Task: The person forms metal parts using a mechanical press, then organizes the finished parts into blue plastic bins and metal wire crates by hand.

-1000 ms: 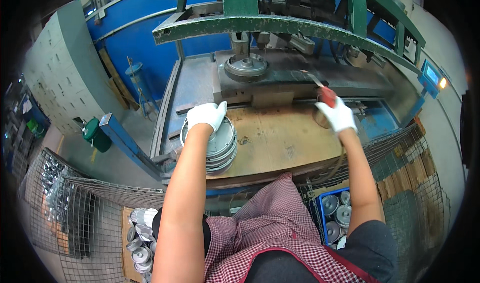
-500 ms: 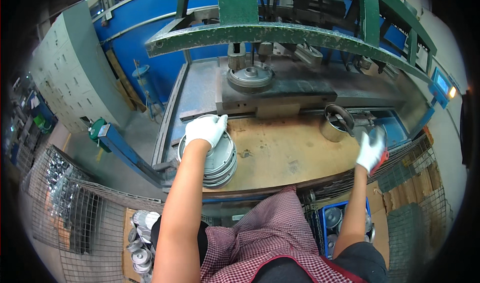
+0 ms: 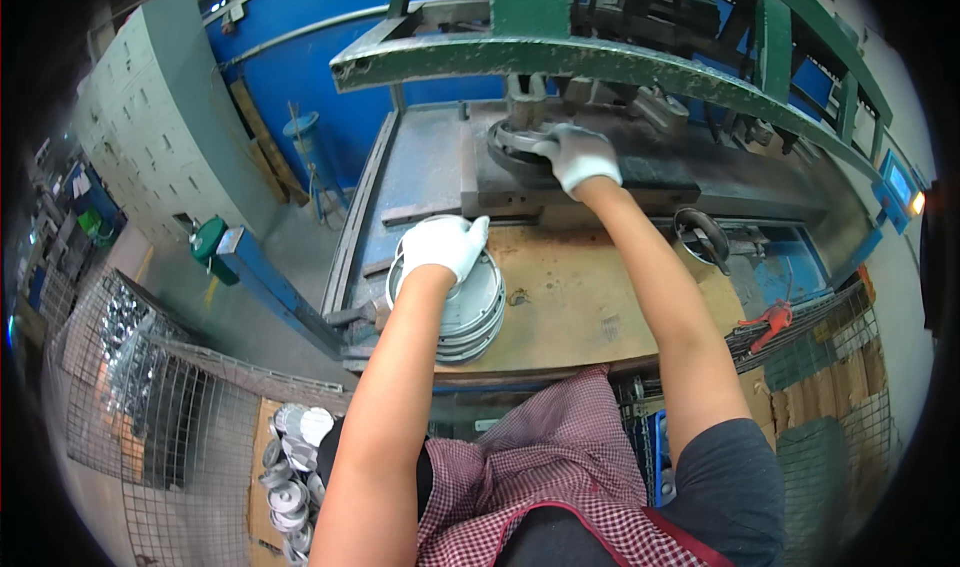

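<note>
Currently, the gloved left hand rests atop a stack of round metal parts on the wooden board's left end, thumb spread, any grip unclear. Behind the board, the blurred right hand reaches the round fixture piece; whether its fingers are closed, I cannot tell. Right of the board lies a red tool.

I have the white-gloved left hand palm down with its thumb apart, bare left forearm extended; my white-gloved right hand is stretched farther forward, blurred, its bare arm slanting leftward.
</note>
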Demonstrator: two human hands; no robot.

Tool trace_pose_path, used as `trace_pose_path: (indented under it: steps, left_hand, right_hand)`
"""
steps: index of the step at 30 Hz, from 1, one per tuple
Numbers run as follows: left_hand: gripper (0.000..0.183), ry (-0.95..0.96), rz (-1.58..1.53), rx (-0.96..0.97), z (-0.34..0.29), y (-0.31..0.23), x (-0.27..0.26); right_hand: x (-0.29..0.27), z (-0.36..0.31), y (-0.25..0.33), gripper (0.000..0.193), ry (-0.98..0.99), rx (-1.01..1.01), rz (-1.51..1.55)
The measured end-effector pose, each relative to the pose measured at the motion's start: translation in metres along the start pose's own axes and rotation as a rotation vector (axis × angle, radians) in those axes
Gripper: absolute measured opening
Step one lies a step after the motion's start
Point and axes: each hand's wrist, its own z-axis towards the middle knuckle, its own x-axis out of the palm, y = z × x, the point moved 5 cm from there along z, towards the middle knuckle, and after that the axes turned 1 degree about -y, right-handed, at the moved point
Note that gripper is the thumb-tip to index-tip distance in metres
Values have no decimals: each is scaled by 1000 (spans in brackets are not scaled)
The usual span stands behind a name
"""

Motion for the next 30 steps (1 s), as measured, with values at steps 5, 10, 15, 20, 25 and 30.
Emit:
trace_pose_path:
  steps: [5,10,15,20,25,30]
  left_hand:
    - [40,-532,-183,67,-6,10,-37]
    - [38,-569,-357,118,-52,4,-76]
    - [27,-241,-59,449,-140,-4,-75]
    - [22,-297,54,568,-154,16,-47]
    - [19,-377,93,606,-151,-13,-65]
    - [15,-317,108,570,-141,-18,-56]
  right_hand:
    - [-38,-92,2,25,-287,-309,157]
    - [-25,-196,-12,19,-174,-412,143]
    - [38,-262,-49,26,223,-262,109]
    - [10,-269,-91,33,-63,110,291]
    - [-67,-279,-193,43,-588,332,-15]
    - [-74,-353,-382,79,-741,1011,361]
